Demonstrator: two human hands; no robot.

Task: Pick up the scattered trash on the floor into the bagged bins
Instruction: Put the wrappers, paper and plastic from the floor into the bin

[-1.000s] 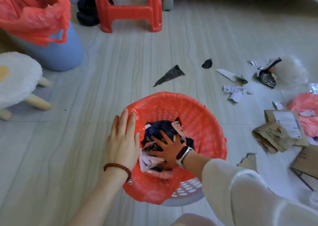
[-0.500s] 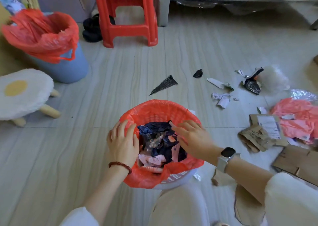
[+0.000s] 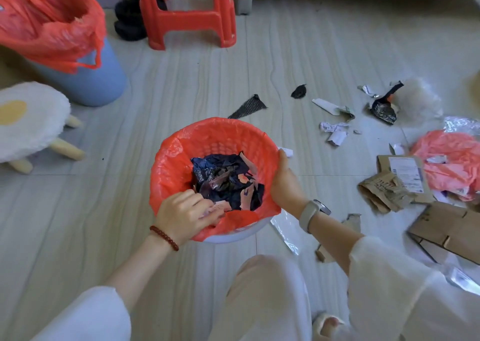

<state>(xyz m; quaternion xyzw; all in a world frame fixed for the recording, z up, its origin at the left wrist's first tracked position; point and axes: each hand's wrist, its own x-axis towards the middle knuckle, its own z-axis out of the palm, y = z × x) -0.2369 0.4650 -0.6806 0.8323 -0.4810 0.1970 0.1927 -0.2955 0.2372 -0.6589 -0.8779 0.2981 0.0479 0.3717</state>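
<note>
Red-bagged blue bin (image 3: 85, 81) far left. Near centre, basket bin (image 3: 181, 156) part-filled with dark scraps; left hand (image 3: 181, 212) grips its near bag rim, right hand (image 3: 284, 182) holds its right rim. Right: paper scraps (image 3: 333, 130), torn cardboard (image 3: 389, 187), pink plastic (image 3: 452, 159) remain on floor (image 3: 298, 55). Roughly half left.

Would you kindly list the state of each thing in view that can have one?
near bin: upright, red bag lining it, partly filled with dark wrappers and paper
far bin: upright, red bag hanging loosely over its rim
left hand: fingers curled on the bag's near edge
right hand: gripping the near bin's right rim
red stool: standing upright
cardboard pieces: torn, lying on the floor
paper scraps: crumpled, on the floor
</note>
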